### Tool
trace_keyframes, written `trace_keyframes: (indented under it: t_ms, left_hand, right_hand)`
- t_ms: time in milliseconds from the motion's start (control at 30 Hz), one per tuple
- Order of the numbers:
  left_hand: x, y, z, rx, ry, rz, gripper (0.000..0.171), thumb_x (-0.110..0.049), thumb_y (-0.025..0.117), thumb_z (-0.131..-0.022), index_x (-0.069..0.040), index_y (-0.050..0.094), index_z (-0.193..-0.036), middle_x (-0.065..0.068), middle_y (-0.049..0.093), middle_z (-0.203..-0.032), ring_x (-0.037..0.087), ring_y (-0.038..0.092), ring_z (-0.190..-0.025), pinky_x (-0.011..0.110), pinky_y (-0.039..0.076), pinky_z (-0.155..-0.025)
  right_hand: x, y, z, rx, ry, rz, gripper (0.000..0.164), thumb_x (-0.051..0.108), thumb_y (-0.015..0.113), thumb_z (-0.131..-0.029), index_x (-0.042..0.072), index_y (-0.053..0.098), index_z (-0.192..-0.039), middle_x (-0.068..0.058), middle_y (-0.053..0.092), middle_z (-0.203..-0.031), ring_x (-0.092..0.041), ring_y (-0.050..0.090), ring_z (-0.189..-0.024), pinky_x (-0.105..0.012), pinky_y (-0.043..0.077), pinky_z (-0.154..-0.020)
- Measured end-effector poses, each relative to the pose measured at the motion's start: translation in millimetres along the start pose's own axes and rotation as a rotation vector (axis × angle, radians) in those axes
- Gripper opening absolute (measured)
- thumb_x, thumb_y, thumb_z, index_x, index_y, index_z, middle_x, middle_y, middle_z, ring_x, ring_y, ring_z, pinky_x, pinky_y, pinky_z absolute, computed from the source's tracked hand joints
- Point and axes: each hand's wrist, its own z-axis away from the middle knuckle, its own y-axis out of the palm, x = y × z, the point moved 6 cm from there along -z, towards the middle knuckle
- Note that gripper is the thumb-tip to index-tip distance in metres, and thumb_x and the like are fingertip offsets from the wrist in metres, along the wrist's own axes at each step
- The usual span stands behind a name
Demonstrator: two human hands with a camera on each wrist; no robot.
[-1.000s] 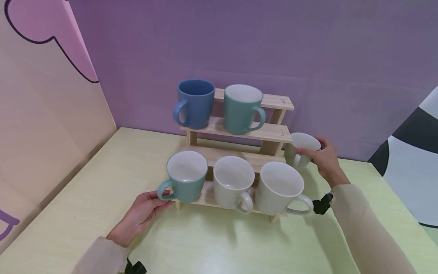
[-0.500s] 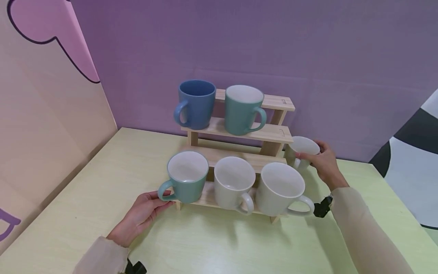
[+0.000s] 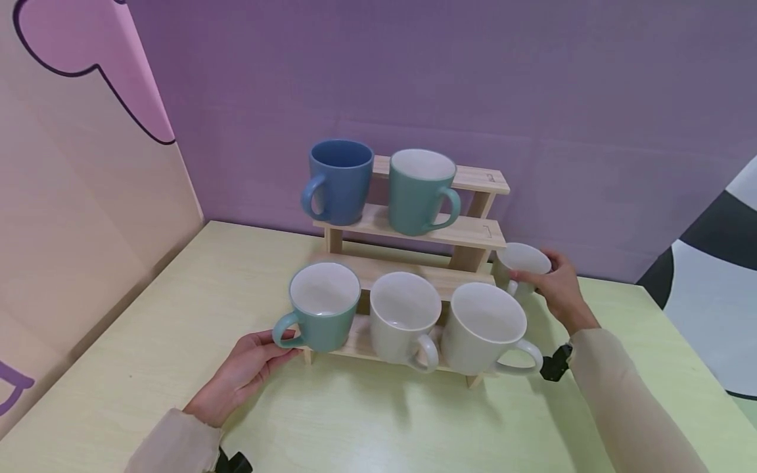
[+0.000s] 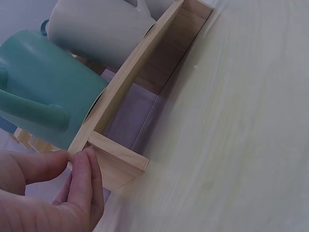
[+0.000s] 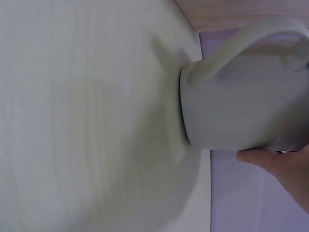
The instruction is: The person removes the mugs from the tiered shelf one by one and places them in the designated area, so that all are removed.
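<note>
My left hand (image 3: pixel 245 368) pinches the left end of the lowest shelf of a tiered wooden rack (image 4: pixel 120 89) between thumb and fingers. Right above those fingertips stands a teal mug (image 3: pixel 328 322) with a white inside. Beside the rack's right end, my right hand (image 3: pixel 562 289) grips a white mug (image 5: pixel 241 106) near its rim, thumb towards the handle. This mug is upright, its base at the tabletop; I cannot tell whether it fully rests there. Two more white mugs, one in the middle (image 3: pixel 402 322) and one at right (image 3: pixel 481 328), share the low shelf.
Higher on the rack stand a blue mug (image 3: pixel 340 184) and a second teal mug (image 3: pixel 416 197). A purple wall panel (image 3: pixel 449 79) closes off the back, and a pale panel (image 3: pixel 94 197) the left. Everything stands on a light wooden table (image 3: pixel 367 433).
The white mug in my right hand has come down a little beside the rack, the hand lowering with it. My left hand and the mugs on the rack stay put.
</note>
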Motion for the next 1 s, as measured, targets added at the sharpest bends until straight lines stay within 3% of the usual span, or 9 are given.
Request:
trace_keyframes:
  t_ms: [133,333,467,567,700,767,1000]
  left_hand:
    - [0.4,0.8,0.0,0.002,0.0,-0.001,0.027,0.008,0.048,-0.094,0.015,0.053,-0.12,0.004,0.06,-0.107,0.009,0.067,-0.093,0.021,0.055,-0.088]
    - [0.3,0.9,-0.1,0.003,0.007,0.013,0.022,0.008,0.047,-0.094,0.004,0.063,-0.109,0.007,0.057,-0.112,0.008,0.067,-0.094,0.021,0.055,-0.09]
    - [-0.8,0.2,-1.1,-0.001,0.017,-0.006,0.023,0.007,0.047,-0.094,0.008,0.059,-0.114,0.007,0.056,-0.113,0.008,0.066,-0.096,0.022,0.054,-0.091]
    - [-1.8,-0.8,-1.6,-0.005,0.023,-0.031,0.026,0.006,0.047,-0.095,0.013,0.054,-0.119,0.007,0.055,-0.115,0.007,0.065,-0.097,0.023,0.054,-0.092]
    - [-1.7,-2.4,-1.3,-0.01,0.019,-0.023,0.024,0.005,0.047,-0.095,0.012,0.055,-0.117,0.007,0.054,-0.115,0.007,0.064,-0.098,0.023,0.054,-0.093]
    - [-1.6,-3.7,-0.8,-0.011,0.013,-0.01,0.021,0.005,0.047,-0.095,0.008,0.058,-0.112,0.006,0.055,-0.113,0.007,0.064,-0.098,0.022,0.054,-0.093]
    - [-1.0,-4.3,-1.0,-0.01,0.013,-0.003,0.02,0.004,0.048,-0.096,0.008,0.058,-0.113,0.004,0.057,-0.11,0.006,0.065,-0.097,0.02,0.054,-0.092]
  right_hand:
    - [-4.5,-0.8,-0.4,0.002,0.015,-0.001,0.093,0.024,0.075,-0.083,0.001,0.014,-0.149,-0.019,0.027,-0.145,-0.027,0.038,-0.119,-0.011,0.047,-0.075]
    - [-4.7,-1.3,-0.7,0.025,0.007,0.017,0.093,0.025,0.072,-0.086,0.0,0.009,-0.15,-0.022,0.022,-0.149,-0.03,0.036,-0.123,-0.018,0.046,-0.083]
    - [-0.9,-0.1,-1.7,0.056,-0.025,0.052,0.089,0.025,0.069,-0.088,-0.002,0.009,-0.148,-0.021,0.024,-0.145,-0.024,0.039,-0.119,-0.023,0.048,-0.087]
    - [0.4,1.4,-2.4,0.076,-0.045,0.066,0.086,0.024,0.068,-0.089,-0.003,0.011,-0.147,-0.017,0.029,-0.14,-0.015,0.041,-0.111,-0.02,0.049,-0.085]
    - [2.1,3.8,-3.2,0.097,-0.059,0.093,0.082,0.024,0.067,-0.09,-0.004,0.015,-0.146,-0.015,0.032,-0.137,-0.01,0.042,-0.105,-0.019,0.049,-0.084]
    - [4.6,5.1,-3.6,0.108,-0.067,0.115,0.081,0.025,0.066,-0.09,-0.005,0.016,-0.146,-0.018,0.032,-0.138,-0.015,0.043,-0.109,-0.023,0.047,-0.086]
    - [15.7,5.7,-0.7,0.133,-0.064,0.168,0.086,0.023,0.069,-0.088,-0.008,0.014,-0.146,-0.031,0.027,-0.144,-0.043,0.034,-0.126,-0.056,0.037,-0.107]
